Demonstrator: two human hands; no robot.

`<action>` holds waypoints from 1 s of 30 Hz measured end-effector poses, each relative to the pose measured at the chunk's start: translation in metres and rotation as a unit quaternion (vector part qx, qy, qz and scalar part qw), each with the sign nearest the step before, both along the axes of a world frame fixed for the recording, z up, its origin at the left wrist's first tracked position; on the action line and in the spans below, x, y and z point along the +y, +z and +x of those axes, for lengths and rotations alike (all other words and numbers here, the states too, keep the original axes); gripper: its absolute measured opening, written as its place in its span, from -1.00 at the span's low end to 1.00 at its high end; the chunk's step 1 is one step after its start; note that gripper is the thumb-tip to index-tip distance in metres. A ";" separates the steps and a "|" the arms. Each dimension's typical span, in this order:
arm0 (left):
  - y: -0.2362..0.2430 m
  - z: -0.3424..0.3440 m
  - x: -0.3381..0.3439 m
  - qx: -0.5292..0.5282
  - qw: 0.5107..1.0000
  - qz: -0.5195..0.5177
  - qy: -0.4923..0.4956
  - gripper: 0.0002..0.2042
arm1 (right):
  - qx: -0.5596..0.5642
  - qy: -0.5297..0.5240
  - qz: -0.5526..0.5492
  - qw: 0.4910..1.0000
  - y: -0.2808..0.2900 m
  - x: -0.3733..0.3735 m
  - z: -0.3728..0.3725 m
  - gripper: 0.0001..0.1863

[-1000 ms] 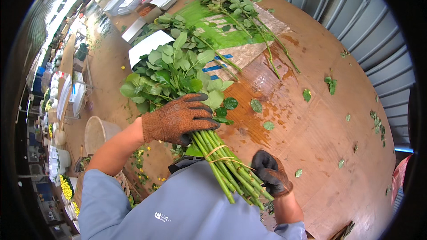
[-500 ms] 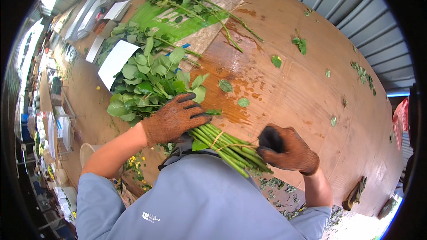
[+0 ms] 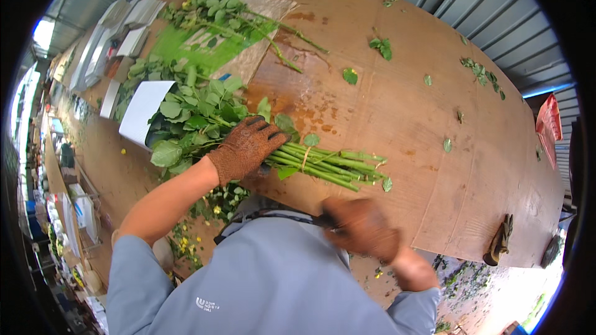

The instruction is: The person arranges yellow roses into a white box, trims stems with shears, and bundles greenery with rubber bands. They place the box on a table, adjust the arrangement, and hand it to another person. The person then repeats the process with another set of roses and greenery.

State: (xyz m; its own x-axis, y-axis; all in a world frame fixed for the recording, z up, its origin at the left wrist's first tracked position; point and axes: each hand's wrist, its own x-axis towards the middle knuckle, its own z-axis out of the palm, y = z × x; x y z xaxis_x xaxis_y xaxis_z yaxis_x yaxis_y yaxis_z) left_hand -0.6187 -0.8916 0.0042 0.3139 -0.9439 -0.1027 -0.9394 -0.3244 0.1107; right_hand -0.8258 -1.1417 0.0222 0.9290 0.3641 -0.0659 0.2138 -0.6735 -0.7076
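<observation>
Here, a bundle of leafy green stems [image 3: 332,164] lies on a broad brown table [image 3: 428,167] close to its near edge, the cut ends pointing to the worker's right and the foliage [image 3: 208,108] to the left. A thin tan band [image 3: 305,157] encircles the stems between the left hand and the cut ends. The left hand [image 3: 247,149], in a rust-brown glove with dark fingertips, is curled over the bundle just below the leaves and grips it there. The right hand [image 3: 365,228], gloved alike and blurred, is apart from the stems, in front of the waist of the blue-grey garment [image 3: 267,267]; its fingers look bent, though from my place I cannot tell whether they enclose anything. A white ribbed sheet [image 3: 146,110] stands against the leafy end. Beyond, loose leafy stems [image 3: 273,49] lie across a green and pale sheet [image 3: 186,46], beside a wet patch [image 3: 276,90] on the tabletop. Stacked white boards [image 3: 105,43] occupy the far left; a dark brown crumpled item [image 3: 498,242] rests at the near right edge, and a red sheet [image 3: 548,127] hangs at the far right.
</observation>
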 end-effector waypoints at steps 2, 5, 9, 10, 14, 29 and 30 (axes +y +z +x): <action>0.011 0.010 -0.006 0.009 0.999 -0.028 0.023 -0.25 | 0.001 -0.023 0.012 1.000 -0.034 0.027 -0.005 -0.63; 0.037 0.007 -0.001 0.051 0.998 -0.004 0.021 -0.19 | -0.225 -0.141 0.116 0.957 -0.080 0.014 0.027 -0.64; 0.045 -0.025 0.000 0.080 0.992 0.076 -0.064 -0.17 | 0.122 -0.222 0.623 0.740 -0.057 -0.050 0.071 -0.81; 0.035 -0.031 -0.008 0.074 0.992 0.081 -0.067 -0.17 | 0.118 -0.155 0.475 0.858 -0.042 -0.048 0.068 -0.82; -0.009 -0.017 -0.037 0.042 0.998 0.050 -0.005 -0.16 | -0.159 0.120 -0.072 0.977 -0.004 0.021 0.020 -0.87; -0.014 -0.022 -0.070 0.011 0.996 0.088 0.006 -0.18 | -0.129 -0.230 0.799 0.540 -0.139 -0.215 -0.062 -0.80; -0.019 -0.023 -0.078 0.011 0.996 0.093 0.011 -0.20 | -0.165 -0.385 0.730 0.541 -0.129 -0.216 -0.070 -0.84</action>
State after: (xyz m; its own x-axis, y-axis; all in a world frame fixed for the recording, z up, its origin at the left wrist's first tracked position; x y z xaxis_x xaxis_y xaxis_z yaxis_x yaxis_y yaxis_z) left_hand -0.6421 -0.9696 -0.0151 0.3296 -0.9008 -0.2826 -0.9301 -0.3611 0.0663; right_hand -0.8959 -1.3579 -0.1071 0.7164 -0.6976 -0.0146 0.5441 0.5716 -0.6142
